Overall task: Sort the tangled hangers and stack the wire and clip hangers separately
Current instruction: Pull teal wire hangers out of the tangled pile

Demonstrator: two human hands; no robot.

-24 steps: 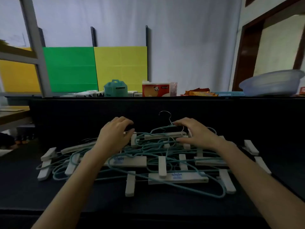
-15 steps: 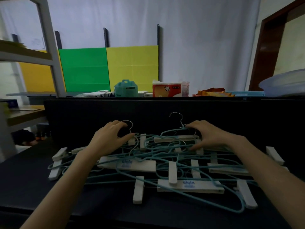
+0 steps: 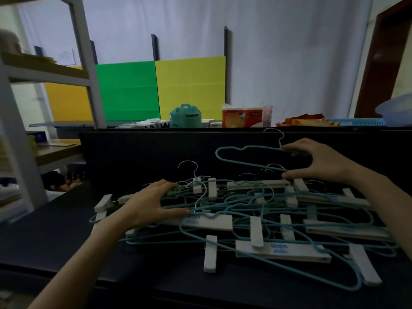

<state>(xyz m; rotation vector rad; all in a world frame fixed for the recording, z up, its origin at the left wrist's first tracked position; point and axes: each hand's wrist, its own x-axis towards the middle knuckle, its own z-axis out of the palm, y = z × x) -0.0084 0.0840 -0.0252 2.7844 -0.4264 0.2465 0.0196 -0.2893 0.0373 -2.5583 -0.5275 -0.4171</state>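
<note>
A tangled pile of teal wire hangers (image 3: 225, 210) and white clip hangers (image 3: 282, 250) lies on the dark table (image 3: 55, 237). My right hand (image 3: 321, 162) holds one teal wire hanger (image 3: 236, 160) by its neck, raised above the back of the pile, its metal hook pointing up. My left hand (image 3: 153, 204) lies flat on the left side of the pile, fingers spread over wire hangers and a white clip bar (image 3: 209, 221).
A dark upright panel (image 3: 145, 157) runs behind the pile. Beyond it stand a teal container (image 3: 185, 117), a tissue pack (image 3: 245, 115), orange packets and a blue tray. A white shelf frame (image 3: 87, 63) stands at left, a door at right.
My right hand has lifted one teal wire hanger up out of the back of the pile. My left hand has settled lower onto the pile's left side. The view has shifted left.
</note>
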